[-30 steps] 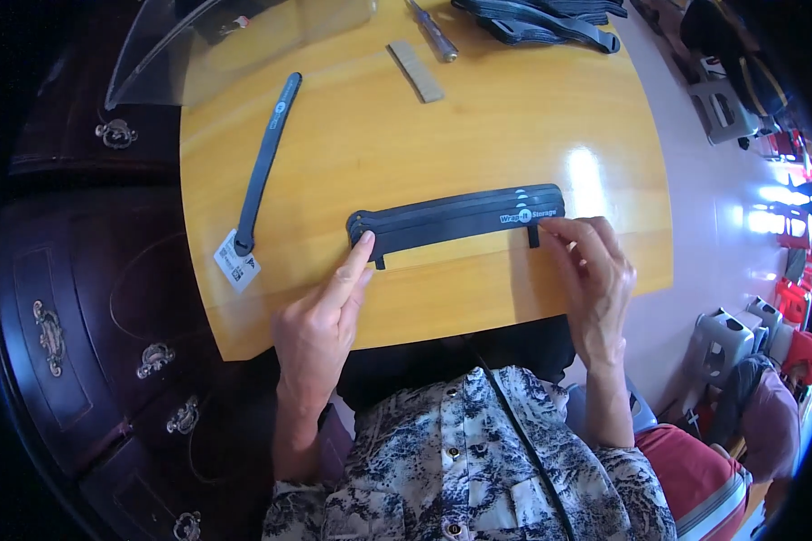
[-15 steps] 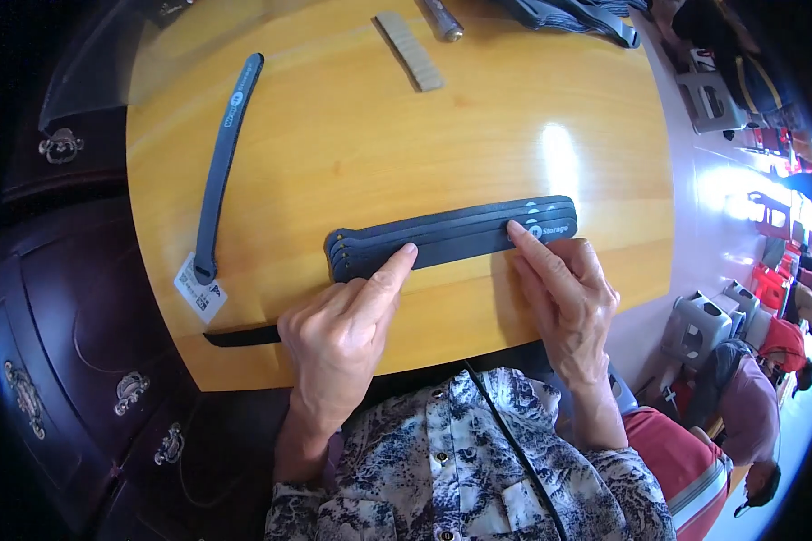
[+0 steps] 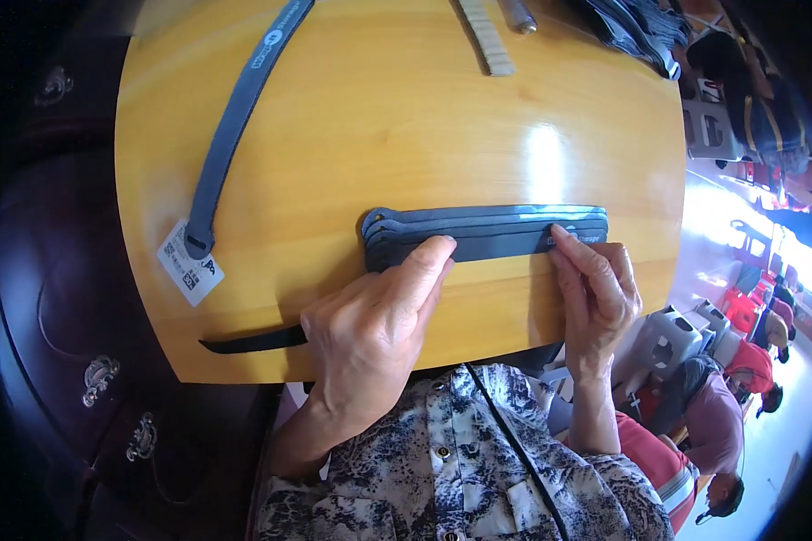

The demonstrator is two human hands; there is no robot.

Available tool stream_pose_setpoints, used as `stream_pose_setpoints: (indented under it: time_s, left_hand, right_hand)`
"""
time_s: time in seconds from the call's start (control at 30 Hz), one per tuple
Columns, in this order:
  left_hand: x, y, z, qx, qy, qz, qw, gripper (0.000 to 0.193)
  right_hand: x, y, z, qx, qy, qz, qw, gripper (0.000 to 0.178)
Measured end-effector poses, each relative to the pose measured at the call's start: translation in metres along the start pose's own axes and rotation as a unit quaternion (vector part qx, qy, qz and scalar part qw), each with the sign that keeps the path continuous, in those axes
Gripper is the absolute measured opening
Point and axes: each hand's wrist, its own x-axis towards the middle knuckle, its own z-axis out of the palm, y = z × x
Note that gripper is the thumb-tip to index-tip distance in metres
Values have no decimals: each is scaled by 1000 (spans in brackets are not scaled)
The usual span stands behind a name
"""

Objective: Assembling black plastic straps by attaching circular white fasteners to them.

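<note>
The left hand [image 3: 367, 329] hides a black strip's [image 3: 254, 342] end. It and the right hand [image 3: 595, 287] touch dark straps [image 3: 505, 236] ahead; can't tell if gripping.

The glossy yellow table [image 3: 379, 135] bears a stack of dark straps [image 3: 492, 250] near its front edge, with a black strip [image 3: 253, 343] to the left. Beyond that strip lies a strap [image 3: 235, 117] with a white tag [image 3: 185, 278]; at the far side are a brown slat [image 3: 484, 38], a handle [image 3: 519, 16] and a dark bundle [image 3: 622, 32].
</note>
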Motion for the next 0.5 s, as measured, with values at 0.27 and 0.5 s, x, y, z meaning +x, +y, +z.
stream_pose_setpoints:
  time_s: [0.27, 0.5]
  left_hand:
    - [-8, -5, 4, 13, 60, 34, 998, 26]
    - [-23, 1, -20, 33, 80, 40, 995, 24]
  right_hand:
    - [0, 2, 3, 21, 10, -1, 1000, 28]
    - [-2, 4, 4, 27, 23, -9, 999, 26]
